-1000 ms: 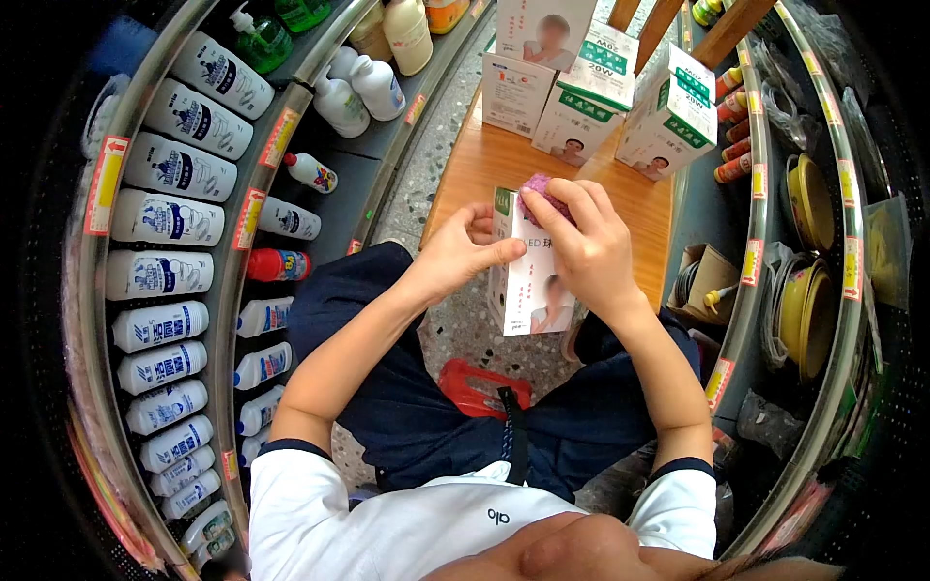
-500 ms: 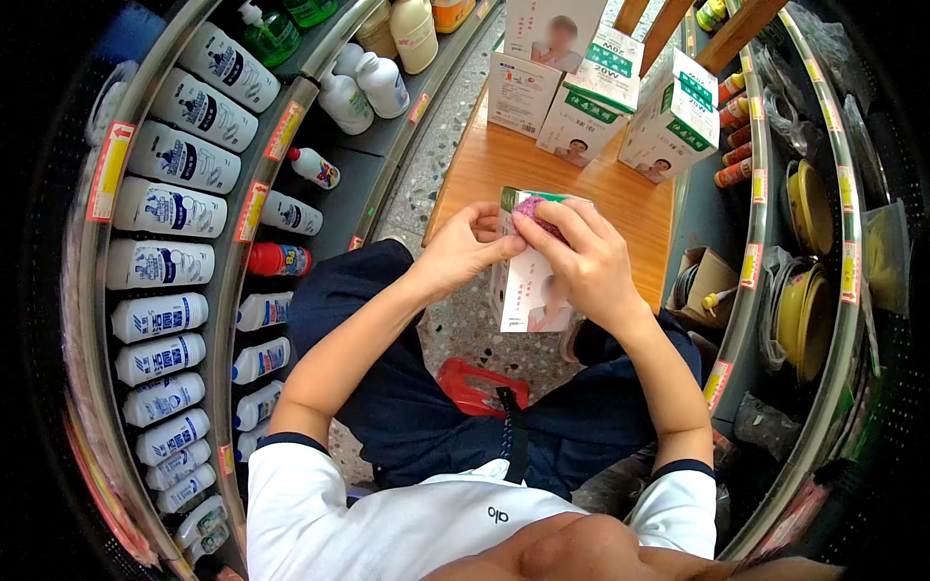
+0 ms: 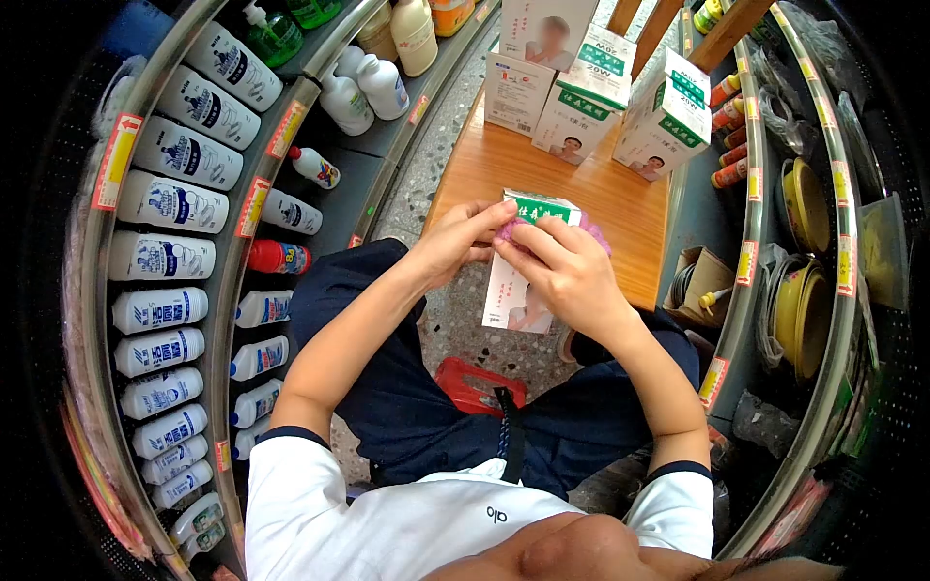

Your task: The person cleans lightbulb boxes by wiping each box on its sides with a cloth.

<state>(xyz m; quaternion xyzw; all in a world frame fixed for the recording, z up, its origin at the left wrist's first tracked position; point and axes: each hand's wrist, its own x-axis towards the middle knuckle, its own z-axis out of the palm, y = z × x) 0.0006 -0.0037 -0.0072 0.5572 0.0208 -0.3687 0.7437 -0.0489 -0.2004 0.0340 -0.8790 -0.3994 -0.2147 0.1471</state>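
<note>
In front of my knees is a white and green LED bulb box point(image 3: 506, 295), held at the near edge of the wooden table. My left hand point(image 3: 461, 240) grips its upper left edge, thumb on the green top. Closed around a crumpled pink-purple cloth point(image 3: 594, 232), my right hand point(image 3: 573, 276) presses against the box's upper part. Bits of the cloth show between the fingers and beyond the knuckles; the rest is hidden. Similar boxes stand farther back on the table: a stacked white box point(image 3: 544, 34), a green-topped box point(image 3: 584, 102) and another at right point(image 3: 665, 116).
The wooden table point(image 3: 635, 228) stands between two curved shelves. White bottles point(image 3: 160, 257) line the left shelf in rows. At right are yellow round containers point(image 3: 802, 315) and an open cardboard carton point(image 3: 699, 290). A red plastic item point(image 3: 475, 382) lies below, between my legs.
The held box has tipped so more of its green top shows. My right hand has shifted slightly down, and the cloth now spreads out to its right. My left thumb has moved onto the top edge.
</note>
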